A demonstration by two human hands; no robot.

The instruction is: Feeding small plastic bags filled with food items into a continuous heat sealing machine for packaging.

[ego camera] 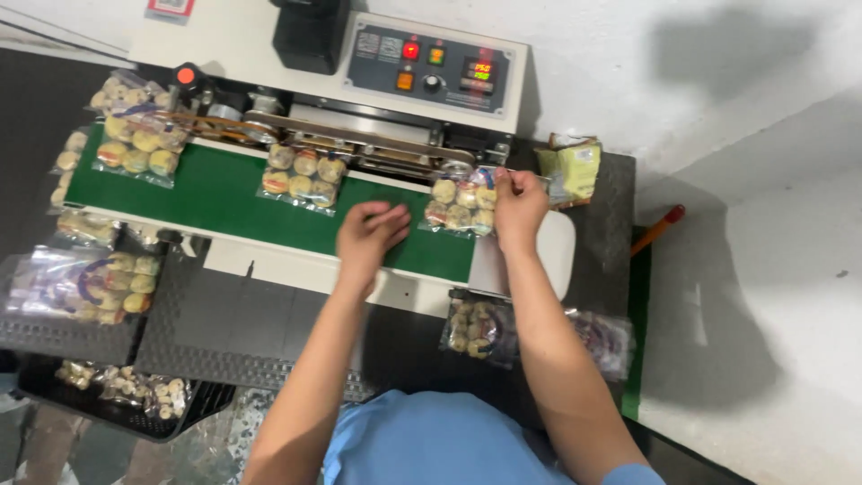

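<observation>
1. Right hand (518, 205) at centre right of the frame, fingers pinched on the top edge of a clear bag of round cookies (461, 205), holding it at the right end of the green conveyor belt (215, 189).
2. Left hand (368, 235) just left of that bag, apart from it, palm down over the belt's near edge, fingers loosely bent, holding nothing.
3. Bag's upper edge right beside the metal sealing rail (359, 136) of the cream sealing machine (242, 45).
4. 2 more filled bags on the belt: 1 at centre (301, 177), 1 at upper left (139, 144).
5. Control panel (429, 67) with lit buttons at top centre.
6. Yellow-green packets (575, 169) just right of the right hand.
7. Further filled bags at lower left (81, 286) and below the belt (476, 328), near the right forearm.
</observation>
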